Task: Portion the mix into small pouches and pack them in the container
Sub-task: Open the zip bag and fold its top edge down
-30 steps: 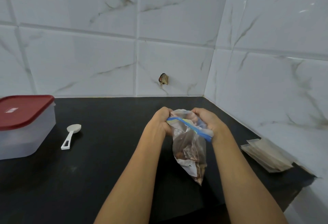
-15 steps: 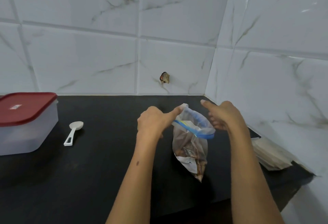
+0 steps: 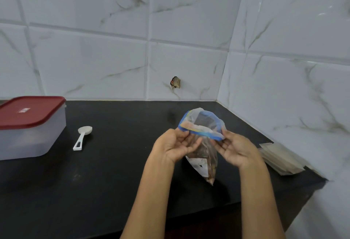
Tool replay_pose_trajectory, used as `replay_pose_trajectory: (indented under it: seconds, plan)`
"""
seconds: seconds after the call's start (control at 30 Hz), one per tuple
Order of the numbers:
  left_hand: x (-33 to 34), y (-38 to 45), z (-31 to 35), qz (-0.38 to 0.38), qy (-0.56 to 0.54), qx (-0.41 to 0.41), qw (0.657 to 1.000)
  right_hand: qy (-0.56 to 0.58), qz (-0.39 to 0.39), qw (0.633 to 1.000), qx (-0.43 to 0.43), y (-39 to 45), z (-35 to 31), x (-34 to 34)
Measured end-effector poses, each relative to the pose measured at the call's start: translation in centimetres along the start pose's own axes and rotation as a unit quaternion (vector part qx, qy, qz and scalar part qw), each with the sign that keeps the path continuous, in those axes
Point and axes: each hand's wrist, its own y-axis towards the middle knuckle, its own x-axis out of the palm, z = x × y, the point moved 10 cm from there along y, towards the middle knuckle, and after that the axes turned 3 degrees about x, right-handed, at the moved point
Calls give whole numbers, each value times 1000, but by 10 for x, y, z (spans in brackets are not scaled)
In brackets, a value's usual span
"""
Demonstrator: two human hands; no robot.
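Observation:
A clear zip bag (image 3: 203, 155) with a blue seal strip holds brown mix and stands on the black counter (image 3: 113, 172). Its mouth is spread wide. My left hand (image 3: 175, 145) pinches the left side of the bag's rim, palm turned up. My right hand (image 3: 235, 148) pinches the right side of the rim. A stack of small pale pouches (image 3: 282, 158) lies by the right wall. A white scoop (image 3: 82, 137) lies on the counter to the left. The translucent container (image 3: 30, 127) with a red lid, closed, sits at the far left.
White marble tile walls meet in a corner behind the bag. A small dark fitting (image 3: 176, 82) sticks out of the back wall. The counter's front edge runs diagonally at the lower right.
The bag's seal has been pulled apart and its mouth now gapes. Both hands have turned palm up and shifted lower on the rim.

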Motion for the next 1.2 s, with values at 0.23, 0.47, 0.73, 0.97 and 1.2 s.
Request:
replay_pose_trajectory:
  seconds: [0.23,0.47,0.73,0.97,1.2]
  plan:
    - [-16,2,-8,50,-37,16,998,175,-65,981,51,2,21,0]
    - [-38,-15,36,190,422,218,859,-153,113,978,-89,-16,-8,-27]
    - [-8,-32,39,231,575,237,748,-354,186,906,-139,-47,-18,-12]
    - [-29,-18,24,189,406,219,867,-203,150,961,-112,-36,9,-22]
    - [-22,-13,-30,34,27,15,999,65,28,997,16,-22,40,-19]
